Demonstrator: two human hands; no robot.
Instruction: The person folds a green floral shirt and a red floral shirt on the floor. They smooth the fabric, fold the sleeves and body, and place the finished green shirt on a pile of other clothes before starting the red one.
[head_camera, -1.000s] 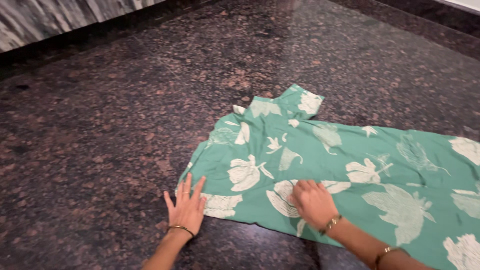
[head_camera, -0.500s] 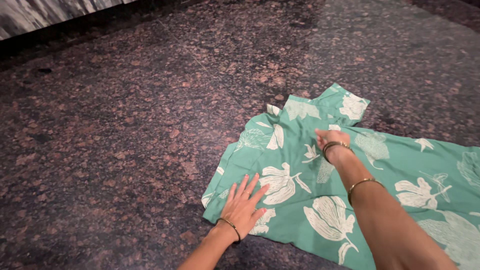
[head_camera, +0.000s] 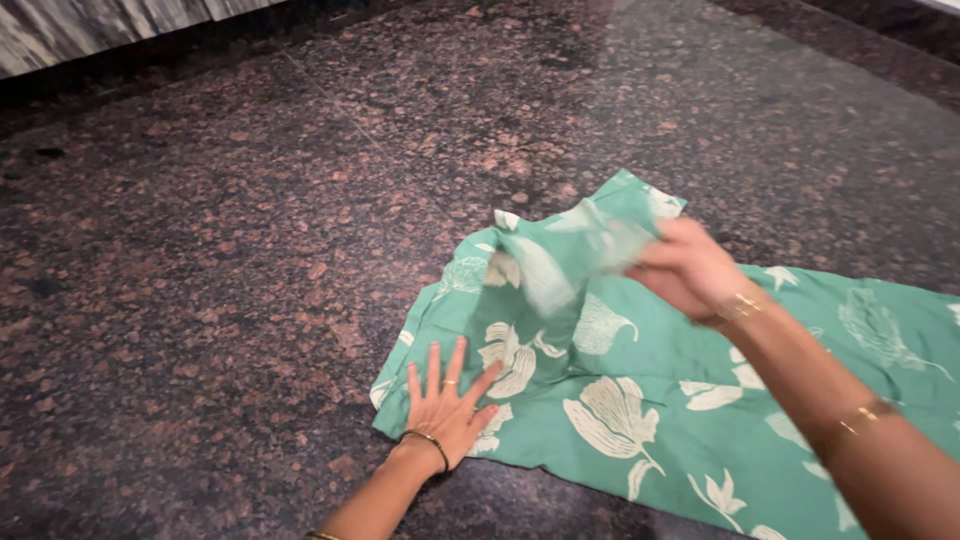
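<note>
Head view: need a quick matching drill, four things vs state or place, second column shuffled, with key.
1. left hand
2. right hand
3. green floral cloth
4. dark speckled stone floor

A. lifting a fold of fabric
B. under everything, bare at left
C. pressed flat, fingers spread
D. spread out, one corner raised

Pairs: 1-C, 2-A, 3-D, 4-B

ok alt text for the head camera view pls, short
A person's right hand lifts a folded part of a green garment with white flower prints, while the left hand lies flat, fingers spread, on its near corner. The cloth is spread on a dark speckled granite floor.
</note>
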